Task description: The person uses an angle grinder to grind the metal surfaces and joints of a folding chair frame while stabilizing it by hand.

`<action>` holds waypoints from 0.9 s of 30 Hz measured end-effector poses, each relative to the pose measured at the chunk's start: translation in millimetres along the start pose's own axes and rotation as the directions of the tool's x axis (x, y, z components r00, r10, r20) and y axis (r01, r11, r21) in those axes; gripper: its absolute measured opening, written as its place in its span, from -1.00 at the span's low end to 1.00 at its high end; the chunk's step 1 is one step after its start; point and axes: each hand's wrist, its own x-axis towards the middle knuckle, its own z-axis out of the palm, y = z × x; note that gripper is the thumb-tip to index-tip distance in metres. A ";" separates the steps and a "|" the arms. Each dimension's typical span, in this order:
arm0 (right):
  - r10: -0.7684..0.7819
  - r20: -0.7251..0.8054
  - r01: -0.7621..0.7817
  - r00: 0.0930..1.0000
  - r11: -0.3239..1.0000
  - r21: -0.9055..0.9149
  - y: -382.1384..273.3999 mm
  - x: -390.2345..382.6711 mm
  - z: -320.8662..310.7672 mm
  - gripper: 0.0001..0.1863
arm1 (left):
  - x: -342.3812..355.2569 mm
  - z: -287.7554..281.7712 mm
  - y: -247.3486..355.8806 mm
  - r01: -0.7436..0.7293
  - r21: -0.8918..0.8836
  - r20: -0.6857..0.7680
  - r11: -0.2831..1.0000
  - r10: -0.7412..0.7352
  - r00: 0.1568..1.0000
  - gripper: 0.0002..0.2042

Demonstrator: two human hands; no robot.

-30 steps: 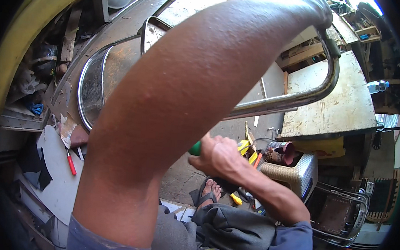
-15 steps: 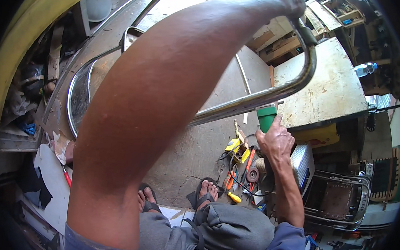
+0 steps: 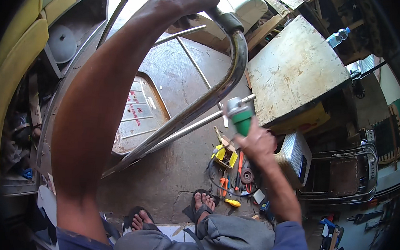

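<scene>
Raised high at the top, my left hand (image 3: 184,0) grips a bent steel tube frame (image 3: 230,81) near its dark joint; my long forearm crosses the left half. My right hand (image 3: 258,140) holds a green power tool with a silver head (image 3: 241,116), apparently an angle grinder, slightly blurred, just beside the tube's lower run. A rusty-edged metal panel (image 3: 141,112) with red markings is behind the frame, near its lower end. Below the tool, a yellow box (image 3: 226,155), pliers, a grinding disc (image 3: 247,175) and a yellow-handled tool (image 3: 232,203) lie on the floor among cables.
A worn board-topped table (image 3: 299,71) with a plastic bottle (image 3: 337,38) stands at right, beside a textured metal stool (image 3: 298,158) and stacked folding chairs (image 3: 343,172). Yellow cushions (image 3: 16,58) and a shelf with scrap line the left. My sandalled feet are at the bottom.
My left arm and the tube frame have shifted left and up in view, uncovering the panel behind. My right hand came out from behind the arm, raising the green tool beside the tube.
</scene>
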 end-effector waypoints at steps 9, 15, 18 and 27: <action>-0.023 0.235 0.077 0.972 0.972 -0.222 -8.6 58.0 -58.7 -0.14 | 7.2 6.1 -4.6 0.015 0.126 -0.059 0.992 -0.007 0.998 -0.78; 0.111 0.136 -0.055 0.984 0.931 -0.361 3.2 81.7 -75.8 -0.12 | -6.5 2.6 15.6 0.084 -0.073 -0.051 0.994 -0.088 0.995 -0.76; 0.100 0.184 -0.029 0.978 0.935 -0.352 -13.3 86.4 -86.2 -0.25 | -9.6 1.9 11.4 0.076 -0.159 -0.100 0.984 -0.093 0.991 -0.74; 0.034 0.438 0.266 0.898 0.751 -0.604 -32.0 157.7 -90.0 -0.53 | -15.2 0.2 15.3 0.136 -0.382 -0.065 0.914 -0.173 0.983 -0.69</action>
